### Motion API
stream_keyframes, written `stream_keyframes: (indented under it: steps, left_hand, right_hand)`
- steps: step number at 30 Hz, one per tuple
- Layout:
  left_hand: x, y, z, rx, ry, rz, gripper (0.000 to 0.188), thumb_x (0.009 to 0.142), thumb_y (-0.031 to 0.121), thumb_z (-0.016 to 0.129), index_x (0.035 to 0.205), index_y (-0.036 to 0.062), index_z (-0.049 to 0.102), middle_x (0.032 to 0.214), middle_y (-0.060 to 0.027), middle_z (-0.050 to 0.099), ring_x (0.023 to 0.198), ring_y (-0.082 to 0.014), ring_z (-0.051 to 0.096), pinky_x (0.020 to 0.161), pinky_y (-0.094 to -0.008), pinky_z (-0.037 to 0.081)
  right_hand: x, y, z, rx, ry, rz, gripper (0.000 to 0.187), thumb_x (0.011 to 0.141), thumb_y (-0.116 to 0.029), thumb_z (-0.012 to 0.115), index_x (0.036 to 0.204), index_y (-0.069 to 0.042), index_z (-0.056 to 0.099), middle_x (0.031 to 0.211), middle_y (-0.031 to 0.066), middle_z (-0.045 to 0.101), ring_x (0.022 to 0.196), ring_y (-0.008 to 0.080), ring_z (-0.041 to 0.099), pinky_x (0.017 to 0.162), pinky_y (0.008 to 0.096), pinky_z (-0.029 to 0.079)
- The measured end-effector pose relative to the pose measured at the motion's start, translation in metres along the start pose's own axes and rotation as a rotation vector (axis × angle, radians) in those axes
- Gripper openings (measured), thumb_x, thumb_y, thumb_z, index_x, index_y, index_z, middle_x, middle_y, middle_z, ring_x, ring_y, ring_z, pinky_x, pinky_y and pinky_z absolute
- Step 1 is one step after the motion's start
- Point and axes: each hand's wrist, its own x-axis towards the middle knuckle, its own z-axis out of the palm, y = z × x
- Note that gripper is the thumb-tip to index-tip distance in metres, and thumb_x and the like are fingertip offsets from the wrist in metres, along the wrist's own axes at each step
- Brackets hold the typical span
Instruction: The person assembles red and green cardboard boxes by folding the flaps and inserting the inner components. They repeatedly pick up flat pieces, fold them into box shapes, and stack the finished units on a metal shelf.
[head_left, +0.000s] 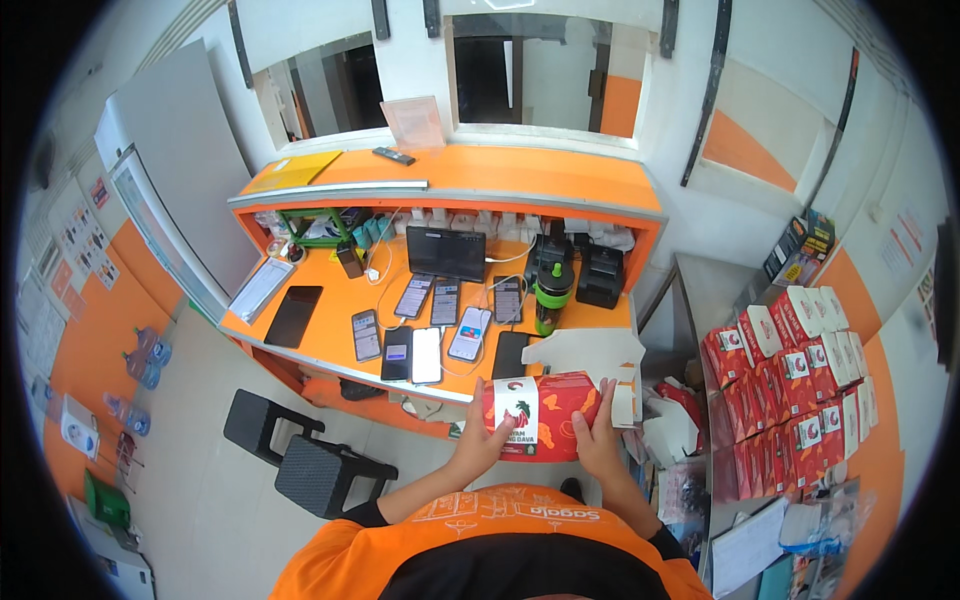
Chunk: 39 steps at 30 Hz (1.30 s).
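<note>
In front of my body I hold a red cardboard food box [555, 415] with a white printed panel. My left hand [482, 438] grips its left end, thumb on the printed face. My right hand [600, 438] clasps the right end, thumb also on the near face. Both hands are closed on the box, and most fingers are hidden behind it. Just beyond it lies a pale cardboard piece [588, 348] at the counter's right edge; I cannot tell whether it is joined to the box.
Several phones, such as a lit one [470, 332], a tablet [293, 315] and a green-black bottle [553, 298] stand or lie on the orange counter [330, 290]. Stacked red boxes [795, 385] fill a metal table at right. Black stools [330, 475] stand at left.
</note>
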Motion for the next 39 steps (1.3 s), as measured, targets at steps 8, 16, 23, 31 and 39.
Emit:
stream_keyframes:
  steps: [8, 16, 23, 31, 39]
  left_hand:
    - [-0.006, 0.026, -0.002, 0.004, -0.065, 0.012, 0.085, 0.106, 0.023, 0.05, 0.157, -0.0041, -0.013, 0.15, -0.0236, 0.04, 0.133, -0.0261, 0.049, 0.109, -0.0327, 0.04]
    - [0.0, 0.014, -0.015, -0.019, -0.016, -0.028, 0.071, 0.109, 0.028, 0.04, 0.159, -0.003, 0.001, 0.156, -0.0228, 0.033, 0.141, -0.0275, 0.04, 0.114, -0.0335, 0.032]
    - [-0.01, 0.006, -0.018, 0.064, 0.031, 0.177, 0.067, 0.11, 0.031, 0.031, 0.159, -0.0048, 0.001, 0.161, -0.0269, 0.022, 0.147, -0.0323, 0.027, 0.12, -0.0372, 0.021]
    - [-0.012, 0.009, -0.015, -0.143, -0.127, 0.187, 0.078, 0.106, 0.023, 0.042, 0.158, -0.0014, -0.011, 0.155, -0.0247, 0.031, 0.142, -0.0298, 0.035, 0.118, -0.0404, 0.026]
    - [-0.011, 0.005, -0.022, -0.142, -0.198, -0.026, 0.079, 0.1, 0.024, 0.057, 0.156, 0.0014, 0.005, 0.143, -0.0188, 0.045, 0.133, -0.0231, 0.046, 0.111, -0.0394, 0.039]
  right_hand:
    - [0.009, -0.004, -0.014, 0.363, -0.214, 0.195, 0.05, 0.11, -0.032, 0.039, 0.145, 0.003, 0.044, 0.138, 0.0159, 0.054, 0.129, 0.0222, 0.05, 0.111, 0.035, 0.036]
    - [0.0, -0.039, -0.008, 0.123, -0.1, 0.07, 0.057, 0.111, -0.036, 0.029, 0.154, 0.001, 0.031, 0.155, 0.021, 0.035, 0.146, 0.0307, 0.029, 0.12, 0.0386, 0.018]
    - [0.0, -0.026, -0.001, 0.327, -0.182, 0.105, 0.061, 0.111, -0.034, 0.024, 0.157, 0.005, 0.019, 0.16, 0.0217, 0.029, 0.149, 0.0306, 0.024, 0.122, 0.0375, 0.015]
    - [-0.012, 0.035, -0.001, 0.347, -0.085, -0.115, 0.065, 0.11, -0.04, 0.023, 0.155, 0.007, 0.024, 0.148, 0.022, 0.045, 0.139, 0.0302, 0.042, 0.117, 0.0393, 0.027]
    - [-0.006, -0.025, -0.019, 0.213, -0.054, -0.2, 0.064, 0.11, -0.038, 0.025, 0.15, 0.011, 0.03, 0.146, 0.026, 0.046, 0.137, 0.0331, 0.043, 0.117, 0.0411, 0.026]
